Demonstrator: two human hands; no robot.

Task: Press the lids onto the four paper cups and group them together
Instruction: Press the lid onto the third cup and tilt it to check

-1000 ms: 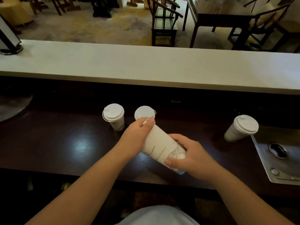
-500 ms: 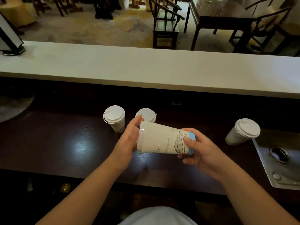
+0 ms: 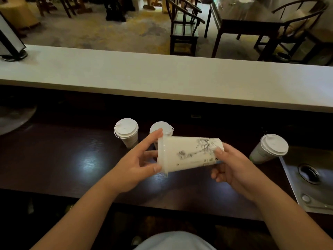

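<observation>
Both hands hold a tall white paper cup [image 3: 187, 153] with a line drawing, lying on its side above the dark counter [image 3: 54, 159]. Its lidded top points left. My left hand [image 3: 138, 163] has thumb and fingers on the lid rim. My right hand [image 3: 232, 168] grips the cup's base. Two lidded cups stand upright behind: one [image 3: 127, 131] to the left, another [image 3: 161, 128] partly hidden by my left fingers. A third lidded cup [image 3: 268, 148] stands apart at the right.
A metal drain tray [image 3: 313, 179] sits at the counter's right end, touching the right cup's area. A raised white ledge [image 3: 162, 78] runs behind the counter. A sign stand [image 3: 9, 42] is at the ledge's far left. Chairs and tables lie beyond.
The held cup turned from tilted away to lying horizontal and rotated about its axis, showing a different print. My left hand's fingers spread around the lid rim.
</observation>
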